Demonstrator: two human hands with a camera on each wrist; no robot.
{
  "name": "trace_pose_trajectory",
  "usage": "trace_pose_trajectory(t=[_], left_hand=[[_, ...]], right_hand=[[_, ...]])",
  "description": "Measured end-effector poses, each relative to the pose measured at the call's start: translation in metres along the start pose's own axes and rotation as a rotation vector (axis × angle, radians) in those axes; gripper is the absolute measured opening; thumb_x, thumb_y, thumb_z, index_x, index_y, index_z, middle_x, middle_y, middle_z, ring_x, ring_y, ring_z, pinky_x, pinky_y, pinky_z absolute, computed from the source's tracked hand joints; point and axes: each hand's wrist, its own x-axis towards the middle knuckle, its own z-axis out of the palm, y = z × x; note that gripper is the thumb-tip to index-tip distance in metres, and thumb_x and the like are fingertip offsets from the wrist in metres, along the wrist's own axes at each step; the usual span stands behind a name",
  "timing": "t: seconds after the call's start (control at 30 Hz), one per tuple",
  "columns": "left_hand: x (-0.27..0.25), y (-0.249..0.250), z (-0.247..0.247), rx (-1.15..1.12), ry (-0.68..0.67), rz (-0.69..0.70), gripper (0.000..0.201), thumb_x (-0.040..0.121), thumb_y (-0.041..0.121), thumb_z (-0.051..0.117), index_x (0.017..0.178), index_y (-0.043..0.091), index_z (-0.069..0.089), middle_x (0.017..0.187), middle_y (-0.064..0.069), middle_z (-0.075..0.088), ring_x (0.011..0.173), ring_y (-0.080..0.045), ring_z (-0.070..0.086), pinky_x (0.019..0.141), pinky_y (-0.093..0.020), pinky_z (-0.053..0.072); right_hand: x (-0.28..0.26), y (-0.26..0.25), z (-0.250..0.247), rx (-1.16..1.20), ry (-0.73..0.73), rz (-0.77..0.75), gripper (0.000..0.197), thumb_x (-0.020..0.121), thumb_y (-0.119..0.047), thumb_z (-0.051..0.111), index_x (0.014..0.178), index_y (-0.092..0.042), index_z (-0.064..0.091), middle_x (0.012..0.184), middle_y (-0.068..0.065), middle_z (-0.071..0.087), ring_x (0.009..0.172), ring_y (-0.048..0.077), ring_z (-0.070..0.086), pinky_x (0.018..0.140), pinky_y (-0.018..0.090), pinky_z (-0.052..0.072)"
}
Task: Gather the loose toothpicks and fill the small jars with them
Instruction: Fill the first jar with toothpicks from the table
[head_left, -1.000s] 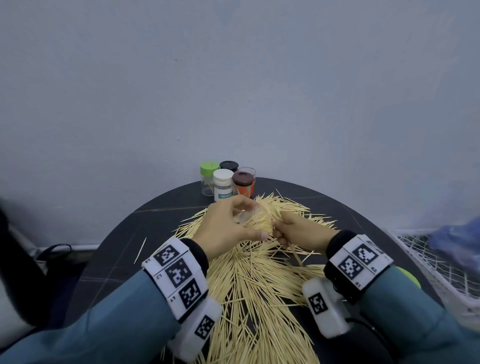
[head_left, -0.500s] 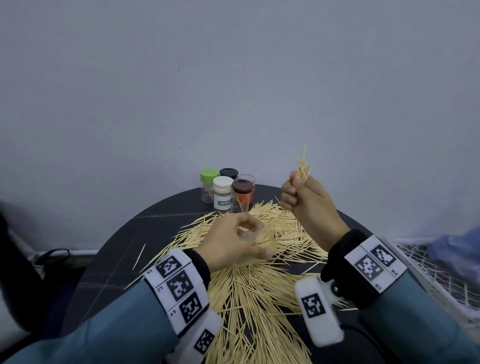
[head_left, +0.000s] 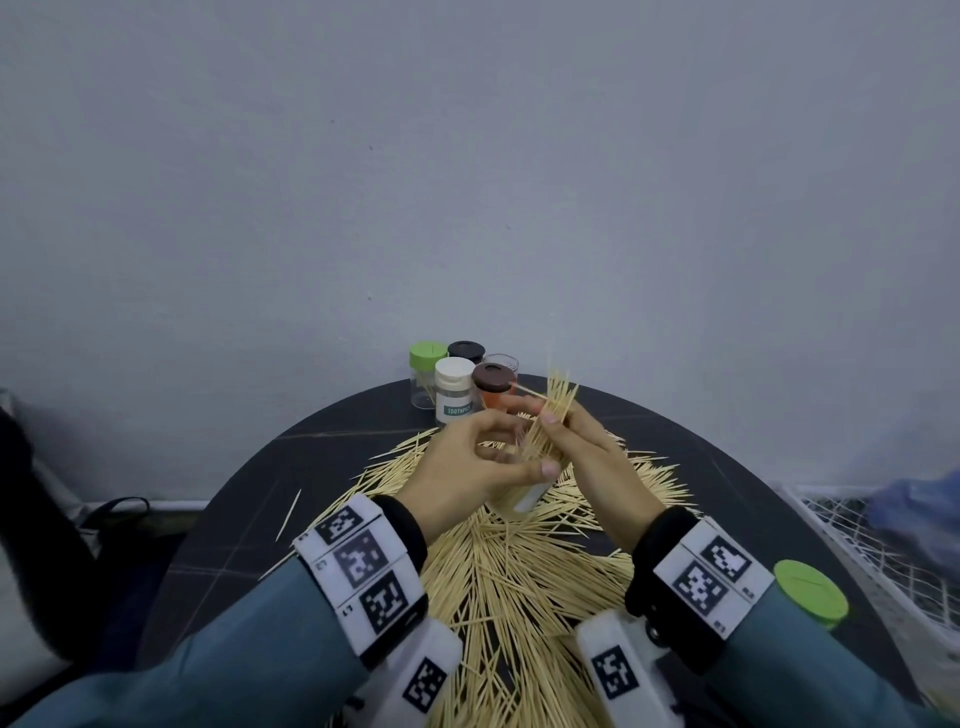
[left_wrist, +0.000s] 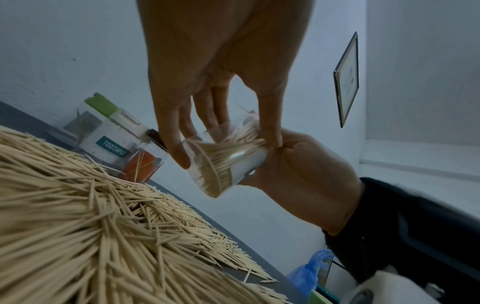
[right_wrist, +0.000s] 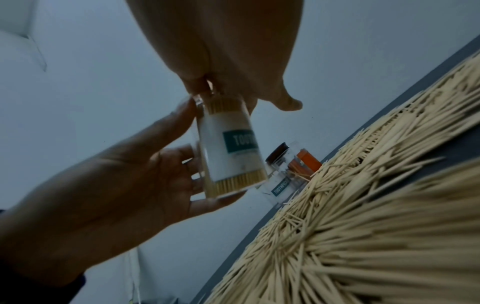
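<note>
My left hand (head_left: 483, 462) grips a clear open jar (left_wrist: 223, 162) with a white TOOTHPICK label (right_wrist: 233, 148), tilted and lifted above the pile. The jar holds many toothpicks. My right hand (head_left: 566, 441) pinches a bundle of toothpicks (head_left: 553, 415) whose lower ends sit in the jar's mouth; the upper ends fan out above my fingers. A big heap of loose toothpicks (head_left: 519, 566) covers the round dark table (head_left: 270, 499) under both hands. Several small jars (head_left: 457, 384) with green, black, white and brown lids stand at the table's far edge.
A green lid (head_left: 810, 592) lies on the table by my right sleeve. A single toothpick (head_left: 288, 514) lies apart at the left. A white wire basket with a blue bag (head_left: 914, 514) stands off the table's right side. A grey wall rises behind.
My right hand came down from its raised spot and brought the bundle into the jar's mouth. The left hand lifted and tilted the jar toward it.
</note>
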Motion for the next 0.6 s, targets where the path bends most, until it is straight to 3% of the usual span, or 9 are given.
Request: trace_pose_trajectory(t=[0.1,0.17,0.27,0.33,0.37,0.5,0.6], left_hand=[[0.0002,0.0001,-0.0011,0.012,0.001,0.006,0.054,0.069,0.028,0.080,0.118,0.020,0.061,0.113,0.005,0.063,0.098,-0.008,0.060,0.077,-0.017,0.050],[-0.0002,0.0013,-0.0008,0.017,-0.003,0.011,0.052,0.069,0.027,0.081,0.117,0.021,0.062,0.112,0.006,0.063,0.096,-0.006,0.060,0.074,-0.014,0.049],[-0.0008,0.0024,-0.0004,0.030,-0.011,0.009,0.051,0.069,0.027,0.080,0.116,0.022,0.062,0.110,0.008,0.063,0.095,-0.005,0.059,0.072,-0.014,0.047],[-0.0015,0.0036,-0.0006,0.034,-0.017,0.008,0.049,0.070,0.026,0.080,0.115,0.022,0.062,0.108,0.010,0.062,0.093,-0.003,0.058,0.068,-0.010,0.046],[-0.0015,0.0036,-0.0007,0.035,-0.023,0.011,0.048,0.070,0.025,0.080,0.115,0.023,0.062,0.107,0.010,0.062,0.093,-0.003,0.058,0.066,-0.008,0.046],[-0.0008,0.0032,-0.0005,0.017,-0.028,0.004,0.049,0.069,0.026,0.080,0.114,0.021,0.063,0.109,0.007,0.063,0.093,-0.005,0.059,0.066,-0.009,0.048],[0.0005,0.0025,-0.0017,-0.043,-0.009,-0.017,0.052,0.064,0.033,0.079,0.112,0.023,0.064,0.110,0.008,0.063,0.099,-0.008,0.061,0.072,-0.017,0.048]], right_hand=[[0.0009,-0.0019,-0.0038,0.021,-0.001,0.033,0.028,0.099,-0.014,0.038,0.117,-0.006,0.058,0.107,-0.002,0.065,0.087,-0.004,0.063,0.072,0.007,0.047],[0.0012,-0.0028,-0.0051,0.025,-0.009,0.048,0.024,0.098,-0.011,0.040,0.113,-0.006,0.057,0.104,-0.001,0.066,0.082,-0.002,0.064,0.071,0.008,0.048],[0.0047,-0.0026,-0.0070,0.043,-0.014,0.034,0.018,0.094,-0.007,0.044,0.098,-0.014,0.059,0.116,0.002,0.066,0.101,0.014,0.063,0.094,0.030,0.048],[0.0063,-0.0028,-0.0080,0.028,-0.019,0.009,0.017,0.093,-0.021,0.045,0.094,-0.019,0.062,0.120,0.002,0.064,0.115,0.022,0.057,0.106,0.047,0.037],[0.0064,-0.0028,-0.0084,0.010,-0.016,-0.004,0.023,0.094,-0.029,0.041,0.092,-0.021,0.063,0.120,0.000,0.064,0.118,0.022,0.055,0.108,0.050,0.032],[0.0046,-0.0010,-0.0081,-0.039,0.006,0.010,0.038,0.101,-0.032,0.030,0.077,-0.023,0.058,0.119,-0.005,0.065,0.118,0.016,0.055,0.111,0.044,0.028],[0.0026,0.0012,-0.0056,-0.046,-0.042,0.079,0.033,0.100,-0.022,0.033,0.089,-0.006,0.060,0.118,-0.008,0.064,0.108,0.003,0.058,0.106,0.029,0.036]])
